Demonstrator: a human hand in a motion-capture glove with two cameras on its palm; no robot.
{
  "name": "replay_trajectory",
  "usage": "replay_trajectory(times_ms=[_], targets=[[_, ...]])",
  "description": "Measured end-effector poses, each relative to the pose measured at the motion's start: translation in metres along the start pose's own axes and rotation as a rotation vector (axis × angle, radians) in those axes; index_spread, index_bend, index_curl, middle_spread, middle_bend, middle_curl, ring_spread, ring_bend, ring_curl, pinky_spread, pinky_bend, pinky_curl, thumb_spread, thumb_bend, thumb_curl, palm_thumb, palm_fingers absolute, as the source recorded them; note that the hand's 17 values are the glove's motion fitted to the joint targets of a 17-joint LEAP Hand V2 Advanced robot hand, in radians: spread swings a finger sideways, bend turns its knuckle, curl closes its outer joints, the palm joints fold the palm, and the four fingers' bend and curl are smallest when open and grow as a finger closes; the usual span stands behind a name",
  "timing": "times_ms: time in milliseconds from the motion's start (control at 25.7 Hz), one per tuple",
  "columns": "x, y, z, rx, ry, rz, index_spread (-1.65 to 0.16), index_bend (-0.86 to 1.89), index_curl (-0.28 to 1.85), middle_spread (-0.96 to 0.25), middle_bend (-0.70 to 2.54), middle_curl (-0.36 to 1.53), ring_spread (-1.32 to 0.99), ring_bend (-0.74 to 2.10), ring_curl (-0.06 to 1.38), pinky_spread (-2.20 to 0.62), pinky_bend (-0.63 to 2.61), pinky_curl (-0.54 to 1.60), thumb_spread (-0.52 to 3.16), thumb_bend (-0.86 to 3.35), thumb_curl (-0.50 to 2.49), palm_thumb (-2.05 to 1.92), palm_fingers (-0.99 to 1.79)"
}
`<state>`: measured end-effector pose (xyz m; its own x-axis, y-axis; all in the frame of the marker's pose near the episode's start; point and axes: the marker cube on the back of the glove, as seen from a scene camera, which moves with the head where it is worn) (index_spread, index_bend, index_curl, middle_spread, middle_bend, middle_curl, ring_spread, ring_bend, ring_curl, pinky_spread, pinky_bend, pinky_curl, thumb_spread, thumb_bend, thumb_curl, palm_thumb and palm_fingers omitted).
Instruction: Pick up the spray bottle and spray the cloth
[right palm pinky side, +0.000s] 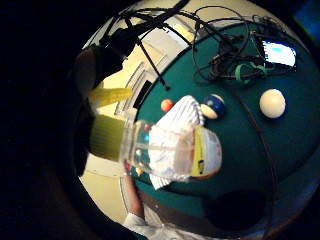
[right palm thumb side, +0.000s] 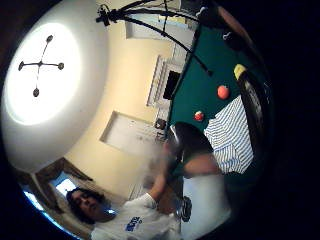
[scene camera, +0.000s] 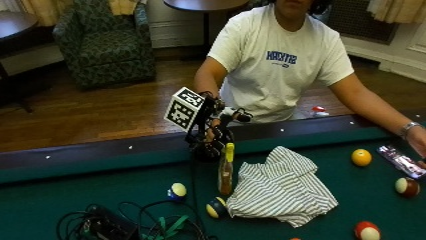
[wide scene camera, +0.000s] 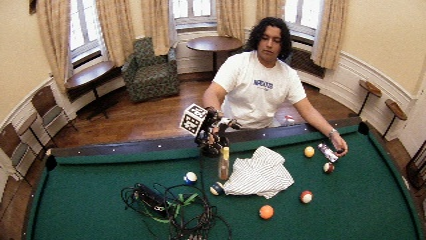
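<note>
Gripping the spray bottle near its yellow top, our gloved right hand has its fingers curled round the neck, as far as the outside view lets us judge; the glove hides exactly where each finger sits, and we cannot see one on the trigger. The bottle hangs upright with its base low over the green pool table, though we cannot tell whether it is touching the felt or just clear of it. It stands just beside the striped cloth, which lies crumpled on the felt. From the palm's little-finger side, the bottle fills the view, with the cloth beyond it.

We judge the bottle to be light, stiff plastic. Its body looks clear, and how much liquid it holds is hard to read, so we expect some slosh when it tilts. Smooth plastic can slip in a glove, so the neck under the spray head is the sensible place to hold: the head's shoulder stops it sliding down, and the forefinger can reach the trigger from there. The cloth is soft and will not resist anything.

A blue-and-white ball and a dark ball sit near the bottle's base, the dark one touching the cloth's edge, and cables lie further along the felt.

Nothing shows spray yet; we judge the nozzle needs turning toward the cloth.
</note>
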<state>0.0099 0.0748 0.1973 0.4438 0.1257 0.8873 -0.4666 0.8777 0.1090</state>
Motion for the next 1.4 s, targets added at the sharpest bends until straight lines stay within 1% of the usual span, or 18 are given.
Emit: replay_trajectory(times_ms=[117,273,1129,1402], targets=[[0.002,0.014,0.035,0.027,-0.002,0.030,-0.38,0.09,0.21,-0.12,0.31,0.36,-0.09,0.45,0.34,0.14,0.35,0.34,1.05,-0.01,0.36,0.69,0.64],[0.014,0.019,0.046,0.008,-0.003,0.059,-0.38,0.08,0.20,-0.12,0.30,0.36,-0.10,0.46,0.34,0.14,0.36,0.34,1.02,-0.02,0.36,0.70,0.62],[0.058,0.032,0.062,-0.012,-0.033,0.143,-0.40,0.09,0.17,-0.15,0.26,0.38,-0.13,0.50,0.35,0.12,0.38,0.36,0.96,-0.04,0.35,0.68,0.62],[0.065,0.033,0.064,-0.021,-0.107,0.189,-0.39,0.08,0.17,-0.15,0.26,0.38,-0.14,0.52,0.36,0.12,0.38,0.36,0.95,-0.03,0.35,0.67,0.62]])
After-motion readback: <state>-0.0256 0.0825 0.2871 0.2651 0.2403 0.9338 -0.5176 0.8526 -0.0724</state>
